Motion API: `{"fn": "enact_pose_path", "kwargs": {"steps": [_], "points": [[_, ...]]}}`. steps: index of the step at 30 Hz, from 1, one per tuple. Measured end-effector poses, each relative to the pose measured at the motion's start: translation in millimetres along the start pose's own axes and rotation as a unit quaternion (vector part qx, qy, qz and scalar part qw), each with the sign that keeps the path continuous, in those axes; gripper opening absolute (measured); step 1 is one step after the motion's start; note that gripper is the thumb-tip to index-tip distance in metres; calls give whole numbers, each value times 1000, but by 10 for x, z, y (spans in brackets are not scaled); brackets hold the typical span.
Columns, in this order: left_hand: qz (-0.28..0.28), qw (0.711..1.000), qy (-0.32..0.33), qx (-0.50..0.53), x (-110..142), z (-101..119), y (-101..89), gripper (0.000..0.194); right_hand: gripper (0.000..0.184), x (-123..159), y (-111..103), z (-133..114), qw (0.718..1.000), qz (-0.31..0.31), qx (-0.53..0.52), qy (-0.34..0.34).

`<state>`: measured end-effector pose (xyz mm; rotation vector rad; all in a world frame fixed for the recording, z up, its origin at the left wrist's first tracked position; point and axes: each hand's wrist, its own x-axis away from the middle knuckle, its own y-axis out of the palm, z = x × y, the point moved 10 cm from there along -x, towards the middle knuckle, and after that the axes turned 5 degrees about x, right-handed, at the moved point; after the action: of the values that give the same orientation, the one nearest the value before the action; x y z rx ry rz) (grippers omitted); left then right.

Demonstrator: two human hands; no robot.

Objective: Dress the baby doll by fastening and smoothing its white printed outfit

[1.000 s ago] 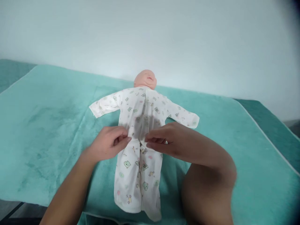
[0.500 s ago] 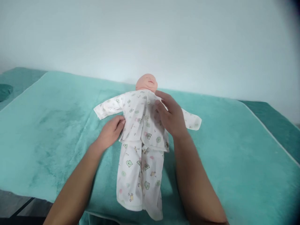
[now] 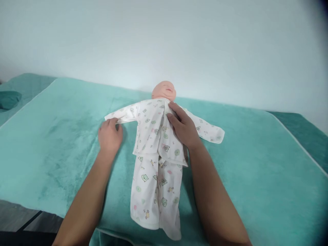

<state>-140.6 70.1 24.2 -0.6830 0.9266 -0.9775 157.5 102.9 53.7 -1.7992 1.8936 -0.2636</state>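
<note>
A baby doll (image 3: pixel 164 90) lies on its back, head toward the wall. It wears a white long-sleeved shirt (image 3: pixel 148 133) and matching pants (image 3: pixel 146 191), printed with green, pink and yellow figures. My left hand (image 3: pixel 110 135) is at the end of the sleeve (image 3: pixel 126 112) on the left, its fingers bent over the cuff and the thumb by the lower edge. My right hand (image 3: pixel 186 126) rests on the upper chest next to the shirt's front edge, fingers stretched out and thumb apart. The other sleeve (image 3: pixel 211 132) lies spread out to the right.
A light green plush cover (image 3: pixel 64 136) lies under the doll, with darker green cloth (image 3: pixel 297 130) beyond its side edges. A pale wall (image 3: pixel 164 41) rises directly behind. Grey floor (image 3: pixel 17 215) shows at the lower left, past the cover's front edge.
My left hand has moved from the shirt's side up and left to the sleeve's cuff. My right hand has settled flatter on the chest. The view has shifted slightly.
</note>
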Motion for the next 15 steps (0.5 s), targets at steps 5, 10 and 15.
{"fn": "enact_pose_path", "kwargs": {"steps": [5,10,15], "points": [[24,997,-62,-35,-113,-187,-78,46,50,-4,-3,16,1000,4,-1,-2],[18,995,-83,-47,-133,-249,-70,46,48,-5,-13,13,1000,6,-4,-7],[19,993,-107,39,-185,-405,-36,53,46,-10,-17,21,1000,3,-3,-8]]}}
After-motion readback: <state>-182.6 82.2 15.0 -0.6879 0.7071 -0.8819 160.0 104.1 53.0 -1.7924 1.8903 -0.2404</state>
